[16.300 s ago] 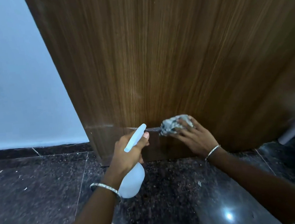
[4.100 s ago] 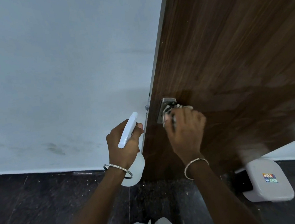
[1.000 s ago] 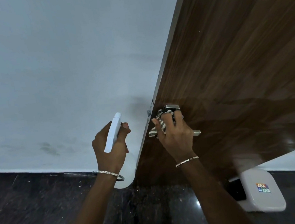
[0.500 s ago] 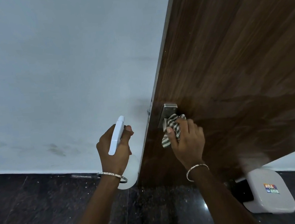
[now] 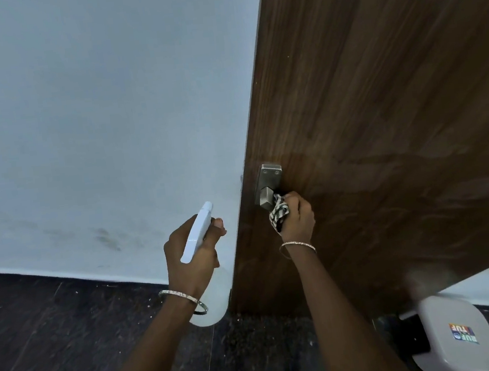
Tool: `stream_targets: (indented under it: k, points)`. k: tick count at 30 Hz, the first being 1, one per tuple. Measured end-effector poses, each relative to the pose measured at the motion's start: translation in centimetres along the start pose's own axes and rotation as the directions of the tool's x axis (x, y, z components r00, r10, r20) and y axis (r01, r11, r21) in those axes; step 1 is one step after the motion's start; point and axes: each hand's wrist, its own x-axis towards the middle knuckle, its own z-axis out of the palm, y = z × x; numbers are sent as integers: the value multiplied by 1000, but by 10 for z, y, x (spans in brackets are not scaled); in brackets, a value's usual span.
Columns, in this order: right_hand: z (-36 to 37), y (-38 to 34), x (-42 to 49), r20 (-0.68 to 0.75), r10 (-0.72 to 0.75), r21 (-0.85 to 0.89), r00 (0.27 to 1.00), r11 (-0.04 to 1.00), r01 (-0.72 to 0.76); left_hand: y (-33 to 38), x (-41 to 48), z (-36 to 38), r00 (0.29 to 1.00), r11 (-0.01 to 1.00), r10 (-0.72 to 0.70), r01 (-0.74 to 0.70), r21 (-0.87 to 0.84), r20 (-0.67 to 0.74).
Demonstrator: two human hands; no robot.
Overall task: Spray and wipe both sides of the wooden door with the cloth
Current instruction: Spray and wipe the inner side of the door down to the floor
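Right hand [image 5: 297,217] clamps the striped cloth [image 5: 277,213] around the lever handle [image 5: 266,198] on the wooden door [image 5: 380,108], left hand [image 5: 191,252] grips the spray bottle [image 5: 195,235] beside the door edge; we'd rub the lever's whole length, then the backplate [image 5: 270,174].
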Motion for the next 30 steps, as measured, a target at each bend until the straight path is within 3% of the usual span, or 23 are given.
stream_targets:
  k: [8, 13, 22, 26, 30]
  points:
    - [-15, -21, -5, 107, 144, -14, 984, 990, -143, 1, -39, -21, 1000, 1000, 0, 0, 8, 4]
    - [-24, -23, -10, 140, 149, -98, 979, 986, -136, -2, -54, -31, 1000, 1000, 6, -6, 12, -13]
    - [-111, -1, -126, -50, -124, -225, 991, 968, 110, 14, -102, -25, 996, 997, 76, -76, 1, 42]
    - [-169, 1, -159, -26, -311, -434, 950, 860, 269, 13, -144, -27, 993, 998, 62, -59, -34, 103]
    - [-212, -5, -194, -185, -256, -370, 949, 913, 174, 12, -184, -27, 986, 998, 43, -37, -44, 161]
